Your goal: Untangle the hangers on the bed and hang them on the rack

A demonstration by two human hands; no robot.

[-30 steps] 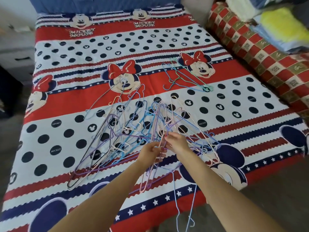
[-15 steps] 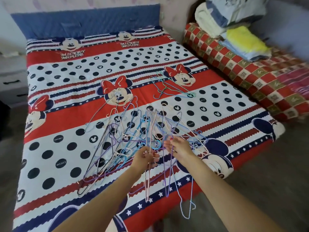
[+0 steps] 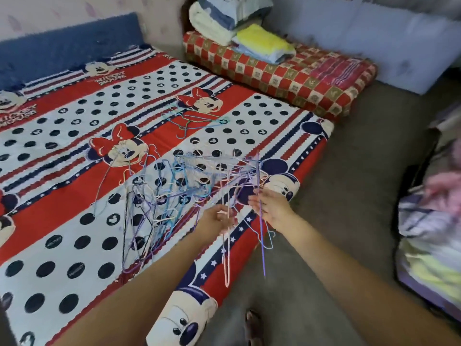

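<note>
A blue padded headboard (image 3: 67, 43) stands at ten o'clock against a pale patterned wall (image 3: 74, 11). At one o'clock a red checked folded quilt (image 3: 279, 78) lies on the floor, carrying a stack of folded linens (image 3: 237, 26), a yellow towel (image 3: 264, 41) among them. Grey carpet (image 3: 361, 171) fills three o'clock. A blurred heap of fabric (image 3: 434, 233) sits at four o'clock.

We see a grey floor (image 3: 349, 196), a pale patterned wall (image 3: 74, 13), a blue headboard (image 3: 62, 48) and a checked mattress (image 3: 287, 78).
</note>
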